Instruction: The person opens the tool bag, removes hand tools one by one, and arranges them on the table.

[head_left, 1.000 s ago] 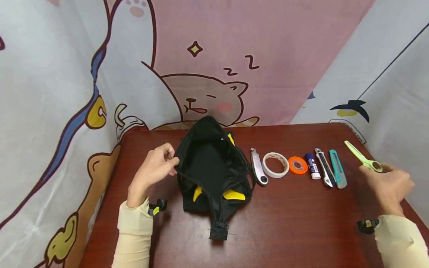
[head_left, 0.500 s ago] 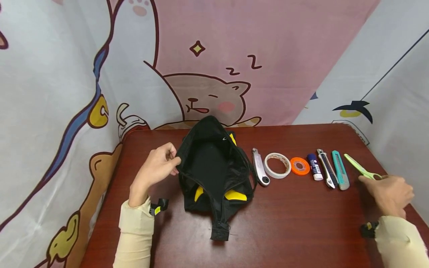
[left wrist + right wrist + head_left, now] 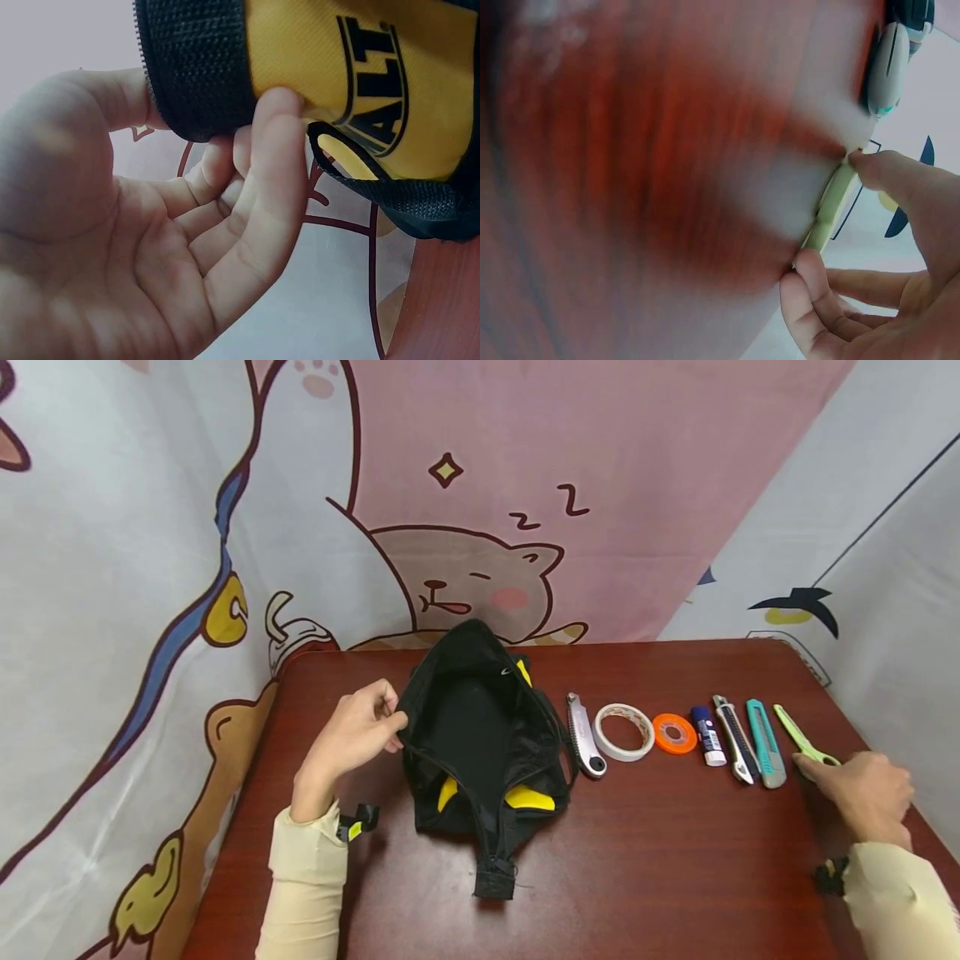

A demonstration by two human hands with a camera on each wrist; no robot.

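My left hand (image 3: 351, 739) pinches the left rim of a black and yellow zippered bag (image 3: 468, 718), whose mouth gapes upward. Up close in the left wrist view, the thumb is on the zipper side and the fingers lie against the yellow panel (image 3: 322, 67) with black lettering. At the table's right side, my right hand (image 3: 858, 793) has light green scissors (image 3: 798, 731) by the handle, blades pointing away. The right wrist view shows the scissors' handle (image 3: 831, 206) between thumb and fingertips, low at the tabletop.
Left of the scissors lie a teal cutter (image 3: 765, 743), a dark-and-white cutter (image 3: 735, 739), a glue stick (image 3: 708, 737), an orange tape roll (image 3: 675, 733), a white tape roll (image 3: 624, 732) and a grey cutter (image 3: 585, 739). Printed cloth (image 3: 637, 485) walls the table's back and sides.
My right hand has lowered the scissors to the tabletop beside the teal cutter. My left hand keeps its pinch on the bag's rim. The head view has shifted slightly.
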